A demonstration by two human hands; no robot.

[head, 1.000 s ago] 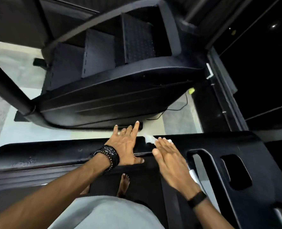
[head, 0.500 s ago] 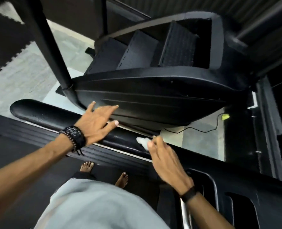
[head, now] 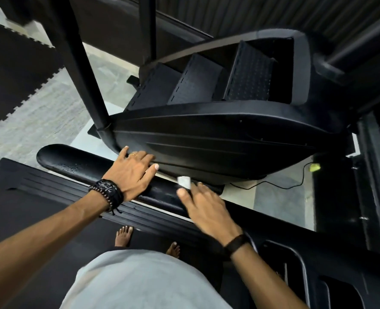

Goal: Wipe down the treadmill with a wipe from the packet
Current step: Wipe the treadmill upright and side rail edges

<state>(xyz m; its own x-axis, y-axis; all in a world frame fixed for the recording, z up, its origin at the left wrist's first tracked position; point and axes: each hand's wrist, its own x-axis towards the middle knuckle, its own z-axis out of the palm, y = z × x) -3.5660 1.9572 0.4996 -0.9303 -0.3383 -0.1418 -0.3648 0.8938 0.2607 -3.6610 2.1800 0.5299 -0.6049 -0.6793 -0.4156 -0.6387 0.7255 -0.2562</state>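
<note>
The treadmill's black padded handrail (head: 73, 166) runs from the left toward the middle of the head view. My left hand (head: 132, 171) rests flat on it with fingers spread, a ring on one finger. Just right of it, my right hand (head: 203, 208) presses a small folded white wipe (head: 183, 182) against the rail under straight fingers; only the wipe's far end shows. The treadmill console (head: 318, 275) with its cutouts lies at the lower right. The wipe packet is not in view.
A black stair-climber machine (head: 218, 134) stands right behind the rail, its upright post (head: 84, 70) at the left. A cable and a yellow-green tag (head: 314, 167) lie on the pale floor. Dark foam mats (head: 13, 81) cover the floor at left. My bare feet (head: 124, 235) stand on the belt.
The view swung left along the rail. My left hand slid leftward on the handrail, and my right hand with the wipe followed it along the rail.
</note>
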